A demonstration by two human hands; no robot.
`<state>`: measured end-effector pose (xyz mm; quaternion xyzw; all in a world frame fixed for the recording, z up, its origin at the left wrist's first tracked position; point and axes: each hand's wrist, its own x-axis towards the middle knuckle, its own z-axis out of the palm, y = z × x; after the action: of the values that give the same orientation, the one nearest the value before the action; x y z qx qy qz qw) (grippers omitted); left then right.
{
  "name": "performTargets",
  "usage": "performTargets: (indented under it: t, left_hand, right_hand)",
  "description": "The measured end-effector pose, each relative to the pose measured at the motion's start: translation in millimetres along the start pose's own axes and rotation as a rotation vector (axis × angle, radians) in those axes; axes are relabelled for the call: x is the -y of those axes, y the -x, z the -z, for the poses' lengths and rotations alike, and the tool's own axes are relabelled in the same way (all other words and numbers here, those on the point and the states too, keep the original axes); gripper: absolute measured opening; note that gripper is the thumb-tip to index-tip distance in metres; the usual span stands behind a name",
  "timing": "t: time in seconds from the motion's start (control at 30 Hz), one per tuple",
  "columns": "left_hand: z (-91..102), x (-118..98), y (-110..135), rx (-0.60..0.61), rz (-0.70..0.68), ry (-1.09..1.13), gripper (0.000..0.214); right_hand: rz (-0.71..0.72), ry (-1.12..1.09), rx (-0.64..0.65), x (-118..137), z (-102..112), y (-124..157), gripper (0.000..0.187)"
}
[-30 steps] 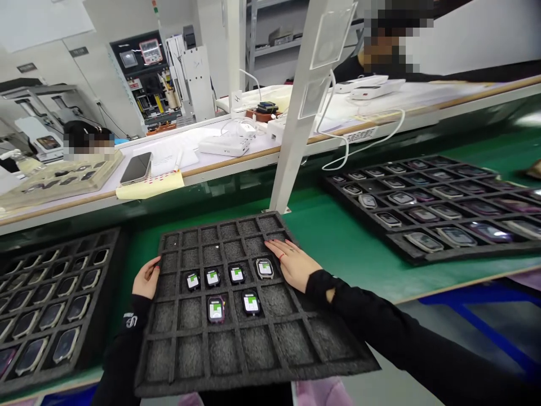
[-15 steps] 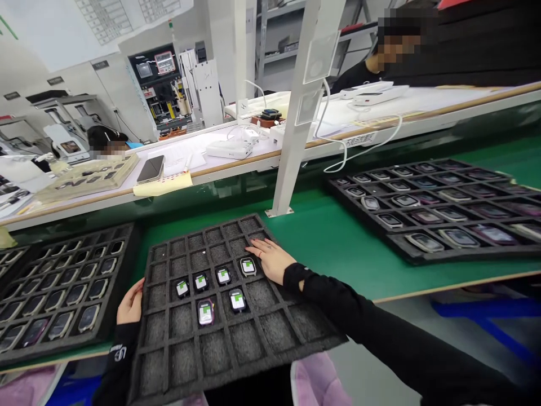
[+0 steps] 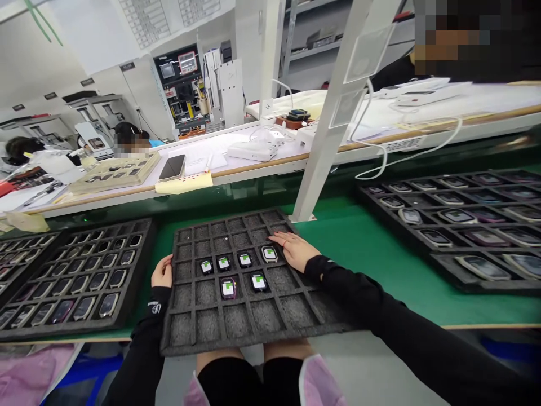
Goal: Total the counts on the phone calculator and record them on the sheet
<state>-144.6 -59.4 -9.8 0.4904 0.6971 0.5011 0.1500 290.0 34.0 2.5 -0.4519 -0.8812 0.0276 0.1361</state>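
Observation:
A black foam tray [image 3: 203, 324] with a grid of square pockets lies in front of me, its near edge sticking out past the bench edge. Several smartwatches [image 3: 228, 288] sit face up in its middle pockets, their screens lit white and green. My left hand [image 3: 163, 272] grips the tray's left edge, the fingers partly hidden. On the tray's right side rests my right hand [image 3: 298, 251], fingers stretched out flat, the tips beside a silver-rimmed smartwatch [image 3: 269, 254]. Its thumb is hidden.
Foam trays full of watches stand at left [image 3: 80, 282] and right [image 3: 448, 231] on the green bench [image 3: 338, 265]. A slanted white post [image 3: 325, 152] rises behind my tray. The raised shelf holds a phone [image 3: 172, 167], a white box [image 3: 252, 150] and cables. Other people sit beyond.
My view has shifted to the left. The tray's near side has moved away from me and lies flatter, with both hands staying on it.

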Motion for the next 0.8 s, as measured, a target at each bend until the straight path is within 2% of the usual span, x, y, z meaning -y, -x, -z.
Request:
performTargets:
  t: [0.17,0.3,0.43,0.53,0.6,0.7,0.8]
  left_hand:
    - [1.9,4,3,0.026,-0.010,-0.067,0.038]
    - [4.9,-4,10,0.055,-0.043,-0.146,0.040]
    - [9.4,-24,6,0.105,-0.126,-0.220,0.039]
    - [8.3,-51,-16,0.121,-0.194,-0.243,0.039]
    - [-0.3,-71,-36,0.099,-0.241,-0.247,0.037]
    - [-28.2,-93,-67,0.068,-0.292,-0.257,0.032]
    - [-65.2,-95,-84,0.070,-0.325,-0.286,0.030]
  right_hand:
    - [-0.032,-0.022,-0.079,-3,-7,8,0.059]
    - [-0.025,-0.020,-0.095,-5,-9,14,0.057]
    - [-0.025,-0.036,-0.112,-4,-8,22,0.055]
    - [-0.028,-0.089,-0.134,-5,-7,26,0.055]
    - [-0.042,-0.120,-0.124,-7,-7,26,0.054]
    - [-0.126,-0.121,-0.080,-2,-5,20,0.051]
    - [-0.190,-0.152,-0.143,16,2,15,0.049]
